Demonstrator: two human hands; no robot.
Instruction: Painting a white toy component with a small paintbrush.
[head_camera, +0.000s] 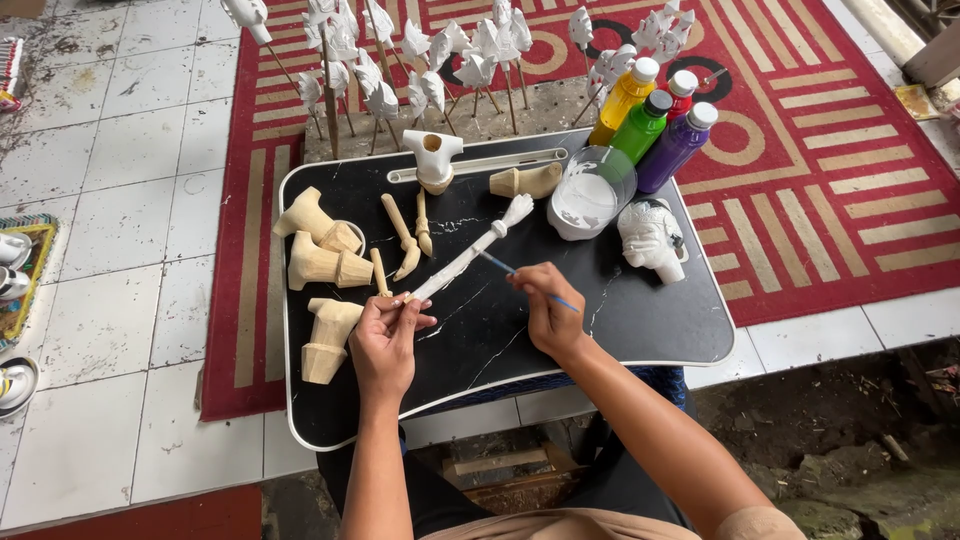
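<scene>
Nearby, paint cup (590, 195), bottles (655, 125), carved head (650, 240).

Counter (650, 320): black lap tray, white rim, faint marble veining, set over the person's knees.

On it, left side: three bare wooden carved pieces (322, 262), flared at one end, one below another.

Centre: two slim unpainted wooden arms (405, 237); behind them a white-coated bust piece (432, 157) standing upright in the long slot along the far edge, and a wooden block (527, 181) lying just beside it.

Right: clear cup of white paint (587, 196); white-painted carved head (650, 238) lying near it.

Floor (110, 200): white tiles, stained; red patterned rug (810, 170) beneath the counter.
</scene>
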